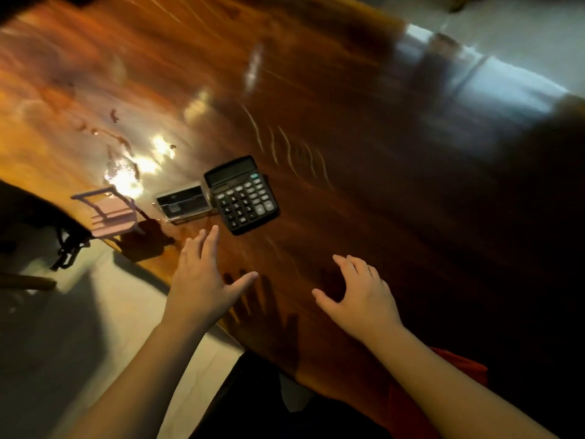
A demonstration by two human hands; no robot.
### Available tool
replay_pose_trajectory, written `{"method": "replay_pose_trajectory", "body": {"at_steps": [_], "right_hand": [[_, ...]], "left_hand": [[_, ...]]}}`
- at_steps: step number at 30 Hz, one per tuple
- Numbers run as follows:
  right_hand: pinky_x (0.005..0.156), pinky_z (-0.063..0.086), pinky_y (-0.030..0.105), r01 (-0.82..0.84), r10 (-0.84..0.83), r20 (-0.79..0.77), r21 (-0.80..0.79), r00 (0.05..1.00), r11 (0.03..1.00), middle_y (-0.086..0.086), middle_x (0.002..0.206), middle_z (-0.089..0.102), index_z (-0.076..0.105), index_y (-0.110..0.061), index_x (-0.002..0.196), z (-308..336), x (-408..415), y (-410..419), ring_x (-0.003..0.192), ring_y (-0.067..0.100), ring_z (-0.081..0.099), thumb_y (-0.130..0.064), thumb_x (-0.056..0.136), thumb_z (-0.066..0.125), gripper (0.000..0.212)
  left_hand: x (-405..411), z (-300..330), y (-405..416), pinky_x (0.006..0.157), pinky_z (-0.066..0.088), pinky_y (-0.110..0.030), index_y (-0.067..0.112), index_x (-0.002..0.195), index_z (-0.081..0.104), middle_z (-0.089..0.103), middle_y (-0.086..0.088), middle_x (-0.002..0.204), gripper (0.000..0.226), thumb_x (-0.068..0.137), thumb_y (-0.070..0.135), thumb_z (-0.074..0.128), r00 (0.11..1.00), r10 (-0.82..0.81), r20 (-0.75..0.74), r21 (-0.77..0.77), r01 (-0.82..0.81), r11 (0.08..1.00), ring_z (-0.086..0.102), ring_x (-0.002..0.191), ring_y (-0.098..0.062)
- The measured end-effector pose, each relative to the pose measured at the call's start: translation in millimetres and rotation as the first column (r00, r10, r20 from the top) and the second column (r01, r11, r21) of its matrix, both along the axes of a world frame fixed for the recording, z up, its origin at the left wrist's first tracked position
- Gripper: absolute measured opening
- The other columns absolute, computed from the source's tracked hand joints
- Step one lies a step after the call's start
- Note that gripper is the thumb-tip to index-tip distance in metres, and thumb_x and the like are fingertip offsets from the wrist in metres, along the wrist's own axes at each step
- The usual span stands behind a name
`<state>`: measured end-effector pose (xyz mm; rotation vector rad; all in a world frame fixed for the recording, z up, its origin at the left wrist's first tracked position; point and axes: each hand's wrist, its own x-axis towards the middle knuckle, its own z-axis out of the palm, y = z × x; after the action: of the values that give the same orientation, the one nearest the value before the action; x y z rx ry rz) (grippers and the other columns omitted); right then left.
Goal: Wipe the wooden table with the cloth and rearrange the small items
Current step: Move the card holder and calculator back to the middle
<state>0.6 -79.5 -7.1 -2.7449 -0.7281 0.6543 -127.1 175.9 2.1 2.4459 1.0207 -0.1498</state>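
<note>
Status: early, by my read. No cloth in view; wipe not visibly begun, smears and glare patches on wooden table (316, 90)
Hands: my left hand (202, 280) and right hand (364, 293) both empty, fingers spread, over table near its front edge
Small items, grouped near left edge: calculator (242, 194), black w/ grey keys, tilted; clear box (183, 202) touching its left side; pink mini chair (109, 213), upright
Left: find cloth, wipe, rearrange items
</note>
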Motion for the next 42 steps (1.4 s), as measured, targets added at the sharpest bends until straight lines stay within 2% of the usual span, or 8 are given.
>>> {"method": "replay_pose_trajectory", "body": {"at_steps": [6,10,16,21,25,29,35,42], "right_hand": [[0.112,0.035,0.052,-0.054,0.054,-0.017,-0.002,0.998,0.999,0.005,0.166,0.019,0.009,-0.037,0.157,6,24,109,0.148,0.030,0.025,-0.088,0.071,0.046,0.107],[0.113,0.031,0.057,-0.063,0.063,0.005,0.012,0.998,0.998,0.008,0.168,0.007,0.002,-0.037,0.156,3,36,162,0.151,0.036,0.016,-0.086,0.070,0.054,0.112],[0.116,0.024,0.061,-0.086,0.086,0.024,-0.035,0.996,0.996,0.007,0.169,-0.007,-0.011,-0.040,0.155,-17,41,227,0.153,0.041,0.003,-0.086,0.069,0.058,0.119],[0.117,0.019,0.064,-0.098,0.105,0.049,-0.126,0.993,0.987,0.008,0.168,-0.017,-0.018,-0.042,0.153,-36,43,251,0.152,0.047,-0.004,-0.087,0.069,0.059,0.123],[0.115,0.025,0.064,-0.085,0.095,0.063,-0.143,0.993,0.986,0.011,0.167,-0.018,-0.021,-0.043,0.151,-47,45,257,0.150,0.050,0.005,-0.082,0.071,0.063,0.123],[0.108,0.035,0.060,-0.087,0.096,0.081,-0.109,0.992,0.990,0.011,0.164,-0.015,-0.016,-0.043,0.152,-53,46,257,0.143,0.051,0.023,-0.075,0.071,0.069,0.122],[0.104,0.039,0.061,-0.061,0.061,0.091,-0.011,0.994,0.998,0.011,0.159,0.002,-0.010,-0.044,0.153,-47,47,244,0.135,0.050,0.030,-0.071,0.068,0.071,0.120],[0.105,0.042,0.057,0.033,-0.037,0.107,0.042,0.994,0.999,0.009,0.154,0.009,-0.003,-0.042,0.155,-33,57,186,0.133,0.046,0.034,-0.072,0.072,0.067,0.113]], "left_hand": [[18,-3,76,0.117,0.023,-0.052,0.026,0.156,0.015,0.023,-0.010,0.162,0.117,0.066,0.072,0.073,0.995,-0.038,0.097,0.140,0.024,0.990,0.012,0.150,-0.032],[37,-10,113,0.117,0.021,-0.056,0.027,0.156,0.007,0.022,-0.014,0.163,0.124,0.062,0.076,0.072,0.995,-0.091,0.035,0.250,0.080,0.965,0.013,0.149,-0.037],[55,-31,152,0.115,0.020,-0.057,0.029,0.155,0.004,0.016,-0.012,0.164,0.126,0.062,0.062,0.082,0.979,-0.196,-0.050,0.248,0.202,0.947,0.009,0.150,-0.037],[64,-38,163,0.114,0.028,-0.055,0.024,0.156,0.016,0.030,-0.012,0.160,0.110,0.072,0.046,0.083,0.958,-0.268,-0.097,0.208,0.283,0.936,0.023,0.147,-0.037],[67,-39,166,0.098,0.044,-0.050,0.026,0.148,0.034,0.052,-0.007,0.140,0.078,0.082,0.039,0.073,0.946,-0.308,-0.101,0.215,0.323,0.922,0.048,0.127,-0.032],[72,-37,166,0.088,0.046,-0.050,0.029,0.138,0.043,0.056,-0.005,0.127,0.058,0.086,0.032,0.069,0.947,-0.296,-0.125,0.222,0.317,0.922,0.054,0.115,-0.030],[82,-27,172,0.086,0.045,-0.054,0.029,0.127,0.046,0.054,-0.003,0.122,0.051,0.083,0.029,0.072,0.922,-0.334,-0.198,0.120,0.361,0.925,0.053,0.113,-0.031],[96,-11,146,0.081,0.053,-0.050,0.021,0.118,0.049,0.055,-0.006,0.115,0.049,0.079,0.028,0.079,0.894,-0.404,-0.195,0.082,0.425,0.901,0.057,0.102,-0.032]]}}
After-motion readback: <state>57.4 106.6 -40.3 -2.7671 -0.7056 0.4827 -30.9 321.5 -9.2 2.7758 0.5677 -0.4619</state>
